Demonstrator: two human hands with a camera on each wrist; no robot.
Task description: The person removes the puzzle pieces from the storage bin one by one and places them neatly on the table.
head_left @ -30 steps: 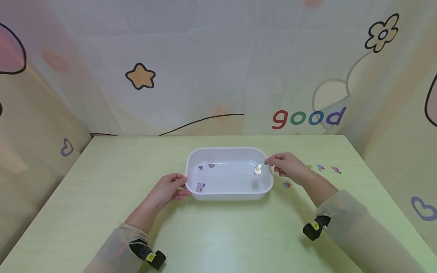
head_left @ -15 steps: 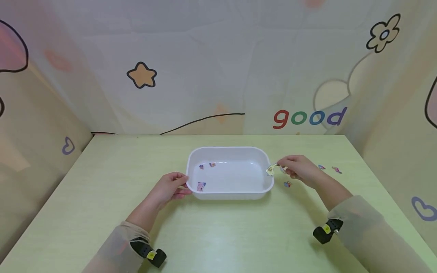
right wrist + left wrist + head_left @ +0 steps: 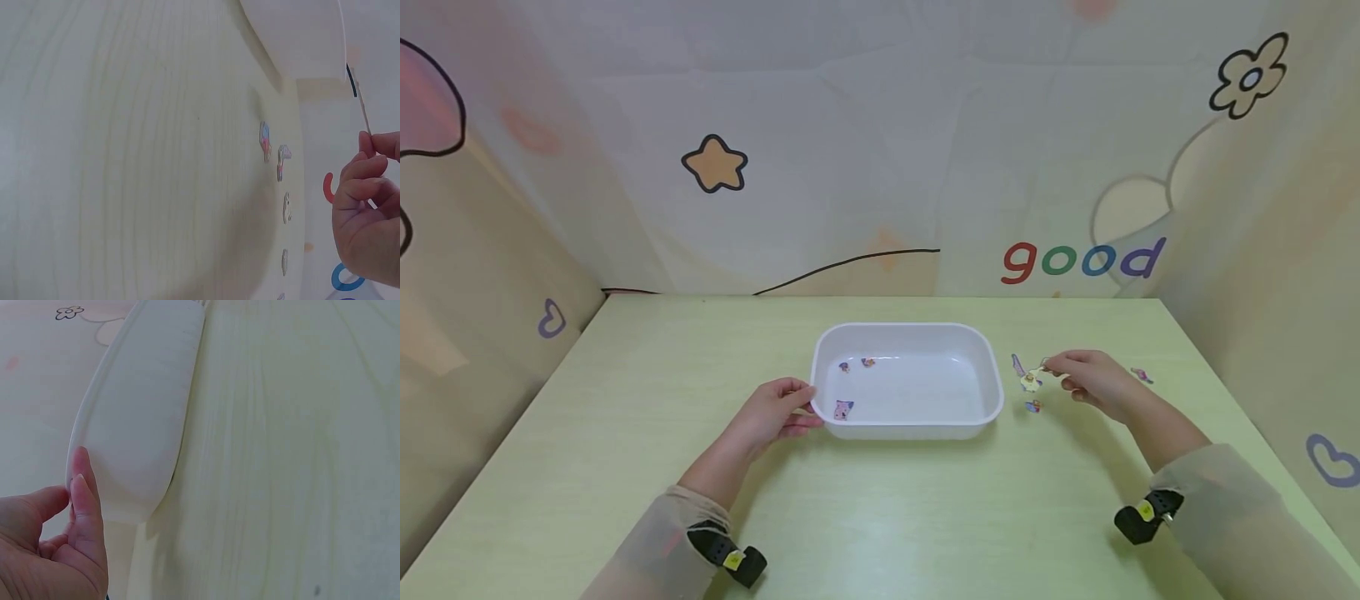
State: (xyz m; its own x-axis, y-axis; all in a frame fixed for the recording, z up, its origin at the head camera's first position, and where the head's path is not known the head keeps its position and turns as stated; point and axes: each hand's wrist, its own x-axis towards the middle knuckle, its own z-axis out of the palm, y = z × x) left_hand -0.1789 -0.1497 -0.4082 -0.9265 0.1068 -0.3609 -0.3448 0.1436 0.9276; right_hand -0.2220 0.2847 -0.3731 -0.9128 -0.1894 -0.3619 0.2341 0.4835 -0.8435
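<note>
My left hand (image 3: 781, 408) grips the left end of a white plastic basin (image 3: 906, 431). Close up in the left wrist view, thumb and fingers (image 3: 87, 519) meet at its rim. To the right of the basin, my right hand (image 3: 1093, 379) pinches a thin, shiny, pale yellow piece (image 3: 1030, 381) between thumb and fingertips. Edge-on in the right wrist view, that piece (image 3: 363, 106) is a narrow pale strip; its exact kind I cannot tell. Near it on the table lie small printed cutouts, among them a blue-and-red one (image 3: 1033, 407) and a purple one (image 3: 1017, 364).
Inside the basin sit a pink animal cutout (image 3: 843, 409) and two smaller ones, one at the back (image 3: 868, 362). Another pink cutout (image 3: 1142, 376) lies right of my right hand on the pale green table (image 3: 880, 517). A printed curtain (image 3: 850, 150) stands behind.
My right hand has moved right, out from over the basin to above the table cutouts, still pinching the yellow piece. The left hand and basin stay about where they were.
</note>
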